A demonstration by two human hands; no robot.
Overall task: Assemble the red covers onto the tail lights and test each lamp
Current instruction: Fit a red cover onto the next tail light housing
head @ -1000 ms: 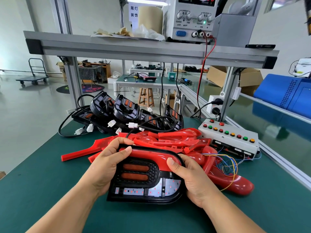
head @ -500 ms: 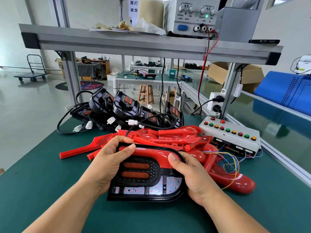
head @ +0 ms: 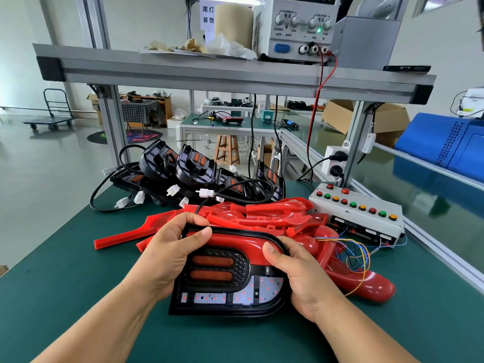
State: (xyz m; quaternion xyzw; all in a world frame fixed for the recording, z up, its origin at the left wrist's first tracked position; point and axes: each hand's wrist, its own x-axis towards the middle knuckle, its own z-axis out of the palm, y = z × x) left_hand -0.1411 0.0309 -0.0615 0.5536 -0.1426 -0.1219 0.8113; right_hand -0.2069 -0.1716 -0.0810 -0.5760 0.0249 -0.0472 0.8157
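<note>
Tail light (head: 217, 273) between left grip (head: 170, 255) and right grip (head: 306, 279)

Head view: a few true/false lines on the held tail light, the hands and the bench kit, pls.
1. The left hand and the right hand both grip the tail light. True.
2. A red cover sits along the tail light's upper edge. True.
3. The button box lies left of the hands. False: it lies to their right.
4. The spare tail lights are on the upper shelf. False: they lie on the green mat, behind the loose red covers.
5. The power supply shows no light. False: a green lamp glows on its front.
</note>
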